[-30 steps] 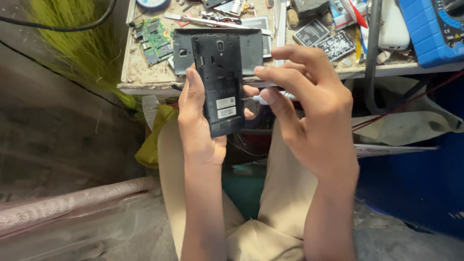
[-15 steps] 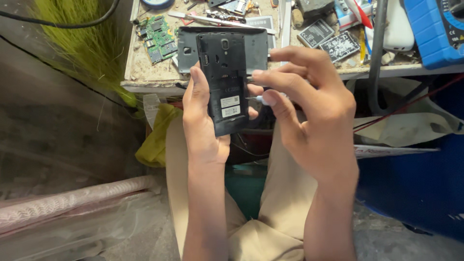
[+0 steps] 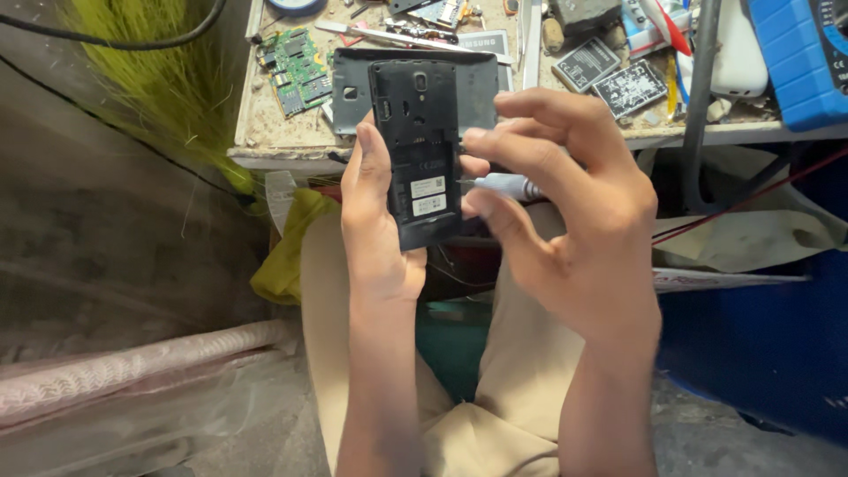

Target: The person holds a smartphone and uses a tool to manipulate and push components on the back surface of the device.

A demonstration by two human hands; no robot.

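Head view: phone (image 3: 420,150) upright, lengthwise vertical

Phone (image 3: 420,150): its left edge and lower left corner are covered by the left hand (image 3: 375,230); its front face is turned away.
Screwdriver (image 3: 503,185): only the tip and a short pale part are seen; the rest is hidden inside the right hand (image 3: 574,230).
Back cover (image 3: 481,88): its middle is hidden behind the phone.
Blue device (image 3: 799,57): it is cut off by the top and right edges.
Desk (image 3: 265,155): its far part is cut off by the top edge.
Labels on the phone: too small to be made out.
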